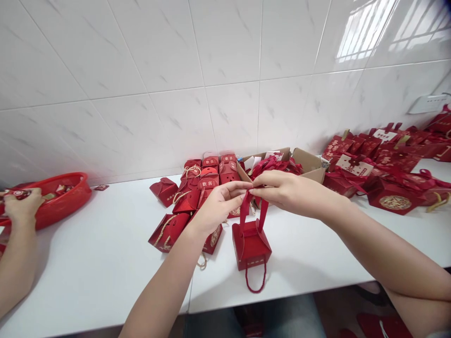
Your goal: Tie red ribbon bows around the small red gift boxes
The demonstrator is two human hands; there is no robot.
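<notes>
Here, the left hand [220, 204] and the right hand [287, 190] meet fingertip to fingertip, each pinching the top of a red ribbon [263, 213]. Its two strands run straight down to a small red box [251, 246]. The box stands upright on the white table [105, 263] just below the hands, near the front edge, with a cord loop lying out from its front. No bow shows on it, and I cannot tell whether a knot has begun under the fingers.

Just behind the left hand lies a cluster of small red boxes [207, 183], closed and with cord handles, some tipped over. An open cardboard carton [310, 162] behind the hands holds more loose ribbons [271, 164]. Further right, larger red boxes [391, 197] are heaped along the wall, several with ribbon on them. At the far left another person's hand [23, 204] rests at a red basin [66, 197].
</notes>
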